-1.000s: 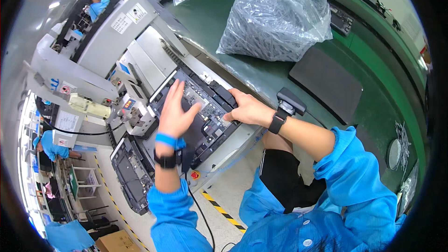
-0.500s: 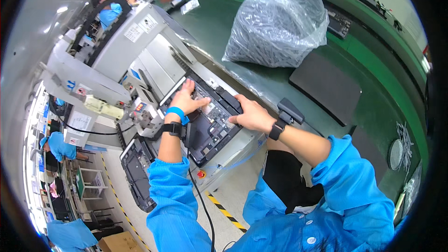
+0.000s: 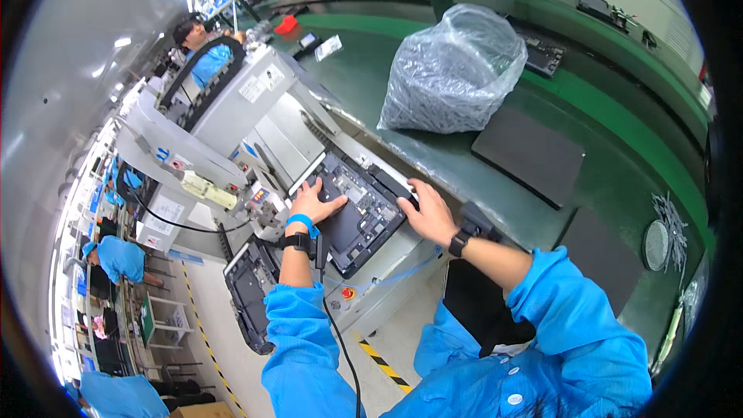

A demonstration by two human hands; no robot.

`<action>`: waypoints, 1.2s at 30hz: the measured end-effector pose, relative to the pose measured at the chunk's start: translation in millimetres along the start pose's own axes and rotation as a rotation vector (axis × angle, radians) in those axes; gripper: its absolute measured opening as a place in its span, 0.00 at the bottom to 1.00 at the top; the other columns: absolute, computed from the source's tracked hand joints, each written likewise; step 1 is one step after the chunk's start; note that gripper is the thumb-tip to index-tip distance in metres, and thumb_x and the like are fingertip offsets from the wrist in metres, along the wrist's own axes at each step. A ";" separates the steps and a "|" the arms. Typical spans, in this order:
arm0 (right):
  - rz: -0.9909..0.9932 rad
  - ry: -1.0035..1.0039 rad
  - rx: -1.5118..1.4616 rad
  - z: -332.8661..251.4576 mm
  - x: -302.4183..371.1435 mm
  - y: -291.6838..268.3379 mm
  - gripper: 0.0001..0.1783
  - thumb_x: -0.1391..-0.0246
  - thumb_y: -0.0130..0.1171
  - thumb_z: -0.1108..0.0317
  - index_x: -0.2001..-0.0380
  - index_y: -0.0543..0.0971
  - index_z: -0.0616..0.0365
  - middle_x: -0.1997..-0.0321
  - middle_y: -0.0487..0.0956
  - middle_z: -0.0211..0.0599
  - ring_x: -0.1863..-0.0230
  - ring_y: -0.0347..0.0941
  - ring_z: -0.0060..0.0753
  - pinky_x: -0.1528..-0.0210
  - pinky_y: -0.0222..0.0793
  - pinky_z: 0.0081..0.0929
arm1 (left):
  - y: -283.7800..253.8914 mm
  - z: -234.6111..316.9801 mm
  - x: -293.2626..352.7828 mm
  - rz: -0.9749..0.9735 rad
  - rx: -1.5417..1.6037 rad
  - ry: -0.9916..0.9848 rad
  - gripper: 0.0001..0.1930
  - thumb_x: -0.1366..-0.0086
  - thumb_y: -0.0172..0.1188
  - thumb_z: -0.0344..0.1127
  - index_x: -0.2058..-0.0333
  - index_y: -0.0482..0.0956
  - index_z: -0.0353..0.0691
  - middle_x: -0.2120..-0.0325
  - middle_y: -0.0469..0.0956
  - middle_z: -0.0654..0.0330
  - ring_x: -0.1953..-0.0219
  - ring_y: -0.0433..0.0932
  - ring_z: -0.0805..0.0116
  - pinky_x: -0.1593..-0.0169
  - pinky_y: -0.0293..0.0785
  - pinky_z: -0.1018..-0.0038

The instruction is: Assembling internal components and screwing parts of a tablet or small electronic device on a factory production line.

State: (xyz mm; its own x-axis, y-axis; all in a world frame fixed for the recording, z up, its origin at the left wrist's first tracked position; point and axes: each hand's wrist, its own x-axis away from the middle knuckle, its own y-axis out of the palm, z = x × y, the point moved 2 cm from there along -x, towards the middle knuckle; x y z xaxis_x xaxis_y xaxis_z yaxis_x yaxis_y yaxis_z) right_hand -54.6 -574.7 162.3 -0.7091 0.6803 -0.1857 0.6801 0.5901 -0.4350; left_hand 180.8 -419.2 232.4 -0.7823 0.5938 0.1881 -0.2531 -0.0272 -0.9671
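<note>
An opened laptop base [image 3: 340, 234] lies on the machine's white bed [image 3: 422, 244], its circuit board [image 3: 364, 200] and dark inner parts exposed. My left hand [image 3: 311, 206] rests over its left edge with fingers spread, the thumb pointing toward the board. At the opposite side, my right hand [image 3: 430, 217] touches the right edge beside a black block [image 3: 389, 183], thumb and fingers apart. A blue band and a black strap circle my left wrist; a black strap is on my right. A second opened laptop base [image 3: 251, 294] sits lower left of the first.
The grey machine [image 3: 248, 93] rises beyond the laptop, with a black cable by its head. On the green bench are a clear plastic bag [image 3: 457, 70] of small grey pieces, a dark flat panel [image 3: 530, 156] and a round mesh piece [image 3: 656, 245]. A red button [image 3: 348, 293] is on the machine's front.
The whole view has shifted. My left hand has drawn back from the board toward the laptop's left edge, and my right thumb has moved off the board to the right edge.
</note>
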 end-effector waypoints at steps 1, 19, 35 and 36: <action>0.079 -0.054 0.006 8.7 8.5 2.0 0.27 0.42 0.57 0.57 0.43 0.69 0.59 0.48 0.75 0.54 0.46 0.71 0.54 0.43 0.66 0.41 | 2.9 -5.7 0.0 0.007 0.010 0.001 0.56 0.55 0.64 0.74 0.33 0.61 0.43 0.33 0.51 0.33 0.30 0.53 0.43 0.30 0.51 0.62; -0.056 -0.360 0.232 20.9 90.2 -26.6 0.31 0.54 0.64 0.69 0.45 0.69 0.64 0.40 0.69 0.51 0.38 0.64 0.54 0.37 0.61 0.41 | 15.7 -283.8 305.0 0.558 0.219 -0.628 0.17 0.45 0.68 0.37 0.60 0.85 0.32 0.66 0.85 0.49 0.64 0.84 0.63 0.54 0.78 0.70; -0.336 -0.430 0.196 104.8 240.9 -2.4 0.21 0.56 0.63 0.62 0.56 0.78 0.55 0.51 0.78 0.39 0.43 0.69 0.42 0.35 0.57 0.43 | 62.0 -374.7 255.6 0.408 -0.088 -0.809 0.22 0.57 0.78 0.39 0.74 0.81 0.24 0.72 0.81 0.37 0.67 0.84 0.43 0.62 0.77 0.56; -0.336 -0.410 0.229 112.8 241.4 -5.4 0.21 0.55 0.63 0.61 0.56 0.78 0.54 0.50 0.77 0.37 0.42 0.69 0.41 0.34 0.57 0.43 | 48.5 -334.2 237.6 0.364 -0.107 -0.784 0.19 0.54 0.77 0.38 0.77 0.81 0.25 0.76 0.81 0.40 0.73 0.83 0.49 0.68 0.75 0.58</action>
State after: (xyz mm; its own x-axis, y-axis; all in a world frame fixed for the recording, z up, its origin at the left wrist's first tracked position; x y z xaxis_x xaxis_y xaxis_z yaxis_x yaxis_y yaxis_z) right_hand -250.4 -462.7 20.4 -0.9246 0.2206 -0.3104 0.3794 0.6047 -0.7003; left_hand 172.8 -10.7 172.8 -0.9805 -0.1629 -0.1099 0.1128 -0.0088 -0.9936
